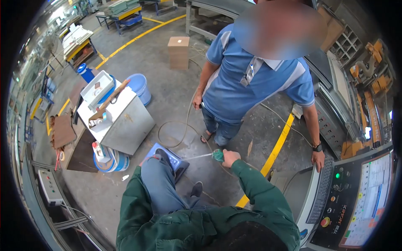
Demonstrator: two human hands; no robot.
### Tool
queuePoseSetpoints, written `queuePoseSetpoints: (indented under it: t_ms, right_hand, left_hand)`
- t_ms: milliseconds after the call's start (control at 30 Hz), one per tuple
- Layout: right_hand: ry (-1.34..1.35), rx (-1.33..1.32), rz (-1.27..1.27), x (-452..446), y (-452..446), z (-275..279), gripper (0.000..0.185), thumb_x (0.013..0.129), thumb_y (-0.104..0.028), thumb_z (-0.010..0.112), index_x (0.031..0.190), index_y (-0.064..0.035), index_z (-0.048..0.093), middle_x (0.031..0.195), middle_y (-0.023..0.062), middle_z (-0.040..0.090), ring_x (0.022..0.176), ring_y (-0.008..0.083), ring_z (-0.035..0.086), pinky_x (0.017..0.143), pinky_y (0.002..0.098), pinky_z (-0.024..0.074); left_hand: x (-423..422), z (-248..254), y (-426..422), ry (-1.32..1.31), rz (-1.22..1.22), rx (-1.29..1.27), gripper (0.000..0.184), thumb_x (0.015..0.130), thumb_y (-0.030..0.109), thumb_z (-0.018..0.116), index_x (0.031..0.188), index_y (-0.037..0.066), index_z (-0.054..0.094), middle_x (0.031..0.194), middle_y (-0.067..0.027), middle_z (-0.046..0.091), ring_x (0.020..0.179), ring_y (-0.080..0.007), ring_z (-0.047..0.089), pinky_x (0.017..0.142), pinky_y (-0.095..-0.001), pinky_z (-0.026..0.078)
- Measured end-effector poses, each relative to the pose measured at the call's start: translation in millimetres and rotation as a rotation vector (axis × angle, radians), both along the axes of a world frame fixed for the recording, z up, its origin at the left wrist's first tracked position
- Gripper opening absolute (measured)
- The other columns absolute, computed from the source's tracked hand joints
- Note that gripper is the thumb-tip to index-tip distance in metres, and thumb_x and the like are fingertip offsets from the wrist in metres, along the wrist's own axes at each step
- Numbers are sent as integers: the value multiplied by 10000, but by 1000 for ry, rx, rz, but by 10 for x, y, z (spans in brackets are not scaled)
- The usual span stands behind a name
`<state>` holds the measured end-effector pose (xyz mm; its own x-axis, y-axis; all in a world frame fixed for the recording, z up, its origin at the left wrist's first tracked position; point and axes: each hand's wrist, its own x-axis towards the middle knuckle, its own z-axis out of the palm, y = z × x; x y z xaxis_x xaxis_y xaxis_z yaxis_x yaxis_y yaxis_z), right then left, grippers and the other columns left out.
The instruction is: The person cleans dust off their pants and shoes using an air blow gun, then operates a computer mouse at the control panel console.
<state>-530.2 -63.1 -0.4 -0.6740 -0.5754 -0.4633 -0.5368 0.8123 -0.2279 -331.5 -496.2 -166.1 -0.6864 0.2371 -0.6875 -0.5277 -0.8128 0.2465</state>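
Currently, right hand (231, 158), right of frame centre, is wrapped around a green-handled tool (217, 155) with a thin straight metal rod; fingers closed on the grip. Rod points left across the frame, its far end near a glossy blue plastic step stool (181, 168), just left of centre. One dark shoe (164, 158) rests on the stool; the leg, in blue-grey trousers (158, 184), is bent. Left hand (143, 161) shows only as a sliver near this leg, at the end of a dark green sleeve (135, 188); cannot tell whether its fingers are spread or curled. Pale beige hose (187, 125) loops over the grey concrete floor (142, 134) above the stool. Upper right of centre: co-worker in a blue polo shirt (259, 88), one hand (318, 160) at the edge of a dark keyboard (320, 188), right side of frame, the other (197, 101) around a small dark object, too small to identify. Lower right: black control panel (331, 219) with lit screen. Left of centre: white box-shaped cabinet (127, 123) bearing a pale rectangular tray (97, 88).
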Motion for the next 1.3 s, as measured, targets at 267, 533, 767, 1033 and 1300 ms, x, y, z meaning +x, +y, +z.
queuePoseSetpoints:
  t_ms: [267, 533, 767, 1033, 1300]
  right_hand:
    - [64, -126, -281, 75, 496, 849, 602, 569, -279, 694, 1065, -65, 426, 849, 176, 596, 825, 346, 577, 684, 426, 458]
    - [188, -272, 105, 389, 821, 1522, 452, 555, -149, 693, 932, -103, 448, 797, 110, 549, 793, 317, 557, 634, 407, 445]
    - [365, -234, 84, 242, 1170, 1635, 401, 522, -69, 641, 892, -100, 489, 757, 105, 532, 774, 314, 537, 655, 410, 413]
    - [325, -367, 85, 236, 1464, 1707, 375, 547, -35, 611, 903, -99, 514, 742, 111, 529, 764, 323, 529, 654, 414, 395]
    - [277, -131, 1, 27, 2227, 937, 410, 555, -191, 709, 907, -106, 519, 793, 134, 562, 826, 338, 545, 700, 420, 419]
  left_hand:
    - [325, 1477, 496, 229, 355, -351, 397, 845, 244, 506, 1165, 11, 485, 1156, -119, 508, 1079, -197, 465, 937, -294, 337]
    - [865, 2571, 1779, 278, -151, -2248, 491, 736, 299, 601, 1178, 113, 491, 1312, -198, 322, 1238, -381, 241, 1002, -458, 219]
    - [1109, 2206, 1896, 729, -947, -2061, 289, 750, 278, 584, 998, 132, 614, 1268, -73, 411, 1229, -313, 297, 993, -564, 134]
    - [788, 1848, 2500, 1254, -624, -743, 262, 898, 224, 455, 1014, 10, 553, 995, -107, 576, 968, -257, 534, 853, -311, 390]
    - [286, 1373, 2816, 1180, -1185, -863, 203, 832, 192, 518, 954, 37, 570, 906, -105, 587, 840, -241, 550, 742, -320, 428]
